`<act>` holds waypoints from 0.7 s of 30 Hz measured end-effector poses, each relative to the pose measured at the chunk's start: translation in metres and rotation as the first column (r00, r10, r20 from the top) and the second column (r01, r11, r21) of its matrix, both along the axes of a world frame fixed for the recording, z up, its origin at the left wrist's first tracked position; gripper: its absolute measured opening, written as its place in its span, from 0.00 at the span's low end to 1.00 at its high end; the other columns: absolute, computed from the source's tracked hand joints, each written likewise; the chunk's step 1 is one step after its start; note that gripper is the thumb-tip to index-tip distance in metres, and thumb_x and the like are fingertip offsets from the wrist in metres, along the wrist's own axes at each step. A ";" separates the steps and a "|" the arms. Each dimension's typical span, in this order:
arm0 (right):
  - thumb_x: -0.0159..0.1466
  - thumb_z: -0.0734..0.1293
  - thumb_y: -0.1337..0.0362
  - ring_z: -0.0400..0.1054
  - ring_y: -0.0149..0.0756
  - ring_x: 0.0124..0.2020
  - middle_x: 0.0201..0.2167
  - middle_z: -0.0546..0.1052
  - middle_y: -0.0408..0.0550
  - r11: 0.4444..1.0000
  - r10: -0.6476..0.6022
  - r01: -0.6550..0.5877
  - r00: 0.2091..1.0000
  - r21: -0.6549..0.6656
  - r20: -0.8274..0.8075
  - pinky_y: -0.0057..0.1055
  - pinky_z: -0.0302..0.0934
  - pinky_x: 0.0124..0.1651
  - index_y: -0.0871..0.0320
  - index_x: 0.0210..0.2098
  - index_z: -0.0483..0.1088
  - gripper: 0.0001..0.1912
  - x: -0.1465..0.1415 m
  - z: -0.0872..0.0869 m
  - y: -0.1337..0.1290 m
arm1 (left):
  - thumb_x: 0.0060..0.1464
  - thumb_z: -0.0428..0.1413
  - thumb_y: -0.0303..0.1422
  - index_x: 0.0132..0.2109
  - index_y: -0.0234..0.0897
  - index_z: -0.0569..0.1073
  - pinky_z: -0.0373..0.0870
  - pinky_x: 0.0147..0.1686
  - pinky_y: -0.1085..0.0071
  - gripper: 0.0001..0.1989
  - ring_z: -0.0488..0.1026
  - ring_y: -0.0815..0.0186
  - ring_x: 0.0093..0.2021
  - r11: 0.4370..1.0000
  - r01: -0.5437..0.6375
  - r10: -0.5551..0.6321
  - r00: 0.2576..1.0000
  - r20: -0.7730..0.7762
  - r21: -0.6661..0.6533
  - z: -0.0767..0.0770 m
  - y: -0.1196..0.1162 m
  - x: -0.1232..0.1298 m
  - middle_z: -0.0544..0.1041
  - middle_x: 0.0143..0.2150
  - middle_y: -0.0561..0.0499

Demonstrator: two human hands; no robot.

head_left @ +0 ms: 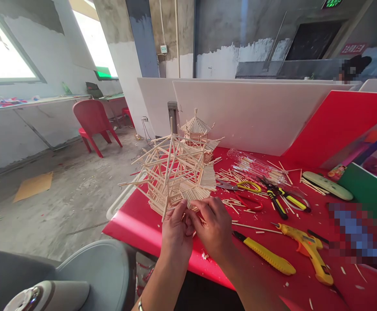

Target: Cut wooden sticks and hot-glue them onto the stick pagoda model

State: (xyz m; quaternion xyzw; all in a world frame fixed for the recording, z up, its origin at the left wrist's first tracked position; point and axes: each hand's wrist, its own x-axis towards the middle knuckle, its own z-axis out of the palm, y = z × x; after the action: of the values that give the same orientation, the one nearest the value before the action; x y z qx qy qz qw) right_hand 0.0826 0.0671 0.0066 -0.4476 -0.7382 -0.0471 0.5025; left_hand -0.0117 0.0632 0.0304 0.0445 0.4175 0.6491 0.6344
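Note:
Both my hands meet in front of a pagoda-like model built of thin wooden sticks [172, 172] near the red table's front edge. My left hand [178, 226] is closed, thumb up, fingertips just below the model's front edge. Beside it my right hand [214, 222] is bent inward in a pinch, its fingertips close to the left ones. What lies between the fingers is too small and hidden to make out. Behind the front model rises a second stick structure with a pointed roof [195, 125].
To the right on the red table [259, 239] lie a yellow utility knife [267, 255], a yellow glue gun [308, 250], yellow-black pliers [280, 196], yellow-handled scissors [248, 186], and loose sticks [235, 176]. A grey stool [107, 268] with a white bottle [52, 296] stands lower left.

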 end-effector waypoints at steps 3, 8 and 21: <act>0.67 0.67 0.65 0.66 0.36 0.36 0.33 0.74 0.48 1.000 0.000 0.000 1.000 0.005 0.001 0.31 0.61 0.39 0.57 0.42 0.72 0.04 0.001 0.001 0.000 | 0.33 0.70 0.34 0.24 0.38 0.64 0.42 0.12 0.81 0.20 0.52 0.79 0.10 1.000 -0.002 0.002 1.000 0.002 0.004 0.000 0.000 0.000 0.60 0.10 0.63; 0.68 0.66 0.64 0.66 0.35 0.35 0.33 0.74 0.47 1.000 -0.001 0.001 1.000 0.016 0.009 0.31 0.61 0.38 0.57 0.41 0.72 0.04 0.001 0.002 0.001 | 0.33 0.70 0.33 0.24 0.38 0.65 0.42 0.12 0.81 0.20 0.52 0.79 0.11 1.000 -0.001 0.002 1.000 -0.005 0.022 -0.002 -0.001 -0.001 0.60 0.11 0.63; 0.60 0.65 0.65 0.68 0.37 0.37 0.36 0.74 0.49 0.983 0.141 -0.141 0.990 -0.113 -0.015 0.34 0.64 0.40 0.58 0.46 0.73 0.14 0.007 0.018 -0.008 | 0.32 0.71 0.30 0.28 0.35 0.70 0.48 0.11 0.80 0.18 0.56 0.79 0.12 0.996 -0.087 0.086 0.996 0.014 0.037 -0.003 0.000 0.001 0.66 0.15 0.62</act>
State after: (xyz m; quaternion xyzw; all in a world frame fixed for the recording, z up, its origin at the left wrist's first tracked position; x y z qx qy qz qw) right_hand 0.0895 0.0593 0.0245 -0.4224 -0.7678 0.0324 0.4806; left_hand -0.0110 0.0631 0.0271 0.0343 0.4030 0.6839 0.6072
